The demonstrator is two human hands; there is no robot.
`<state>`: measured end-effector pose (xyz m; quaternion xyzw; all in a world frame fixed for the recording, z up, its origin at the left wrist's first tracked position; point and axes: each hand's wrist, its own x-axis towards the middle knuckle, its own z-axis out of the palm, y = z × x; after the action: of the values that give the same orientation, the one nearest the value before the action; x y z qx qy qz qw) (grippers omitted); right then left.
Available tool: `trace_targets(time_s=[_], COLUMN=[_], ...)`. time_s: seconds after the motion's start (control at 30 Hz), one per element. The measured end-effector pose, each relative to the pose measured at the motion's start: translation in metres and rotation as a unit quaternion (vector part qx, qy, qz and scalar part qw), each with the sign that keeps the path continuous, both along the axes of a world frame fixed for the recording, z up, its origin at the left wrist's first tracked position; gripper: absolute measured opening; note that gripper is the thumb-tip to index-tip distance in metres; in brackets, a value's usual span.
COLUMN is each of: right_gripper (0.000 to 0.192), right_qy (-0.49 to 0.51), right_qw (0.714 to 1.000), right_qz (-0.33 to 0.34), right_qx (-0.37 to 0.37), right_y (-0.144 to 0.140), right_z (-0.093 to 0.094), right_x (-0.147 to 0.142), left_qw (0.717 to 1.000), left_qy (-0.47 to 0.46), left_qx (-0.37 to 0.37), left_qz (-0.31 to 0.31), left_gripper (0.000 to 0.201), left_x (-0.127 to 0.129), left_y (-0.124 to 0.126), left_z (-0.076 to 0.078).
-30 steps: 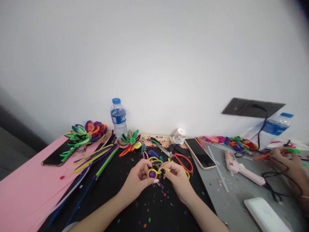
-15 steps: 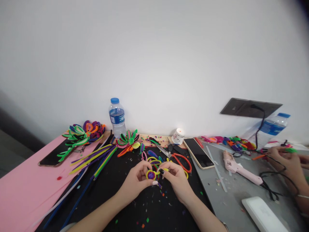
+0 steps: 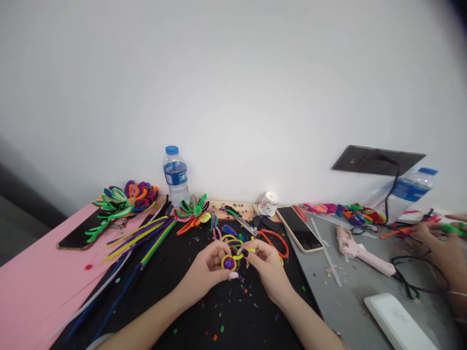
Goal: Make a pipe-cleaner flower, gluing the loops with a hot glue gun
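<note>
Above the black mat (image 3: 189,304), my left hand (image 3: 204,267) pinches the yellow-rimmed purple coil (image 3: 229,263) and my right hand (image 3: 270,267) grips the yellow strand (image 3: 238,257) beside it, which is, I judge, best drawn lightly taut so turns lie snug.

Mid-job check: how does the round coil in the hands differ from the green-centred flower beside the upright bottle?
The coil is held between the left hand and right hand; the flower is in neither. The coil is a compact disc; the flower spreads out in looped petals. The coil has a purple middle and yellow outer ring; the flower's middle is green. Both are multicoloured.
</note>
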<state>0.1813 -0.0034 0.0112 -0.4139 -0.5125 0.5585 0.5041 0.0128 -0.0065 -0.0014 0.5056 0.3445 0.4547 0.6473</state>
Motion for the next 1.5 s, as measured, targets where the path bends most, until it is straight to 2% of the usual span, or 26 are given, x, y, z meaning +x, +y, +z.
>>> trace_targets(time_s=[0.2,0.4,0.73,1.17,1.5], right_gripper=[0.014,0.013,0.017,0.015,0.016], right_qy=[0.007,0.009,0.015,0.03,0.056], right_qw=[0.999,0.999,0.999,0.999,0.997], right_qz=[-0.044,-0.038,-0.02,-0.008,0.003], right_qx=[-0.028,-0.038,-0.041,-0.039,-0.055], right_y=[-0.0001,-0.0005,-0.0009,-0.0013,-0.0014], right_z=[-0.0006,-0.0009,0.0016,0.0006,-0.0031], right_x=[-0.0003,-0.0011,-0.0016,-0.0013,-0.0019], left_qw=[0.997,0.993,0.996,0.996,0.992], left_qy=[-0.038,-0.052,0.02,0.002,0.006], left_qx=[-0.051,-0.107,-0.085,-0.09,-0.104], left_qz=[-0.044,-0.02,-0.021,-0.01,-0.077], left_gripper=[0.039,0.023,0.02,0.02,0.018], left_x=[-0.0004,-0.0019,-0.0008,-0.001,-0.0012], left_y=[0.0015,0.0005,0.0011,0.0019,-0.0005], left_z=[-0.0008,0.0018,0.0046,0.0034,0.0031])
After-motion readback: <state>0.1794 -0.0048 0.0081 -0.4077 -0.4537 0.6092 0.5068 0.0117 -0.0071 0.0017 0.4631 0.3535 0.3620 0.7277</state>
